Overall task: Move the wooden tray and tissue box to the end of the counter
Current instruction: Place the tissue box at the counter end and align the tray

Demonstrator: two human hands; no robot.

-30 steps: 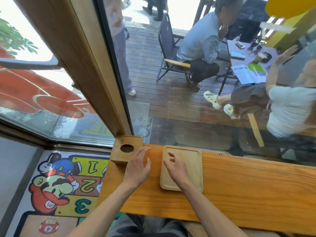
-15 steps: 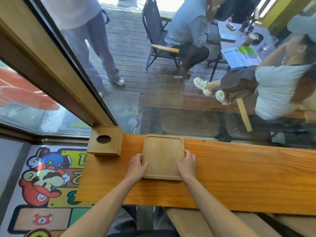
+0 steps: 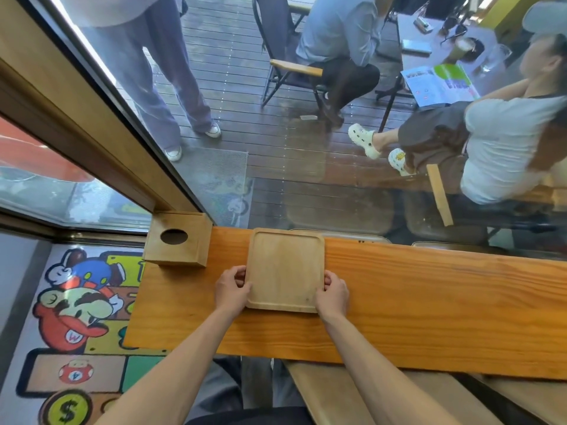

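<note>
A pale square wooden tray [image 3: 285, 268] lies flat on the orange wooden counter [image 3: 429, 302], its far edge against the window glass. My left hand [image 3: 230, 289] grips the tray's left rim near the front corner. My right hand [image 3: 333, 295] grips its right rim opposite. A wooden tissue box [image 3: 178, 239] with a round hole on top stands at the counter's far left corner, a short gap left of the tray.
The counter ends just left of the tissue box, above a painted cartoon floor [image 3: 73, 302]. A window pane [image 3: 306, 148] bounds the counter's far side, with people seated and standing outside. A wooden bench [image 3: 337, 397] sits below the counter's near edge.
Both hands moved from resting on the counter and tray onto the tray's left and right rims. The tray now sits square to the counter, a little farther from the tissue box.
</note>
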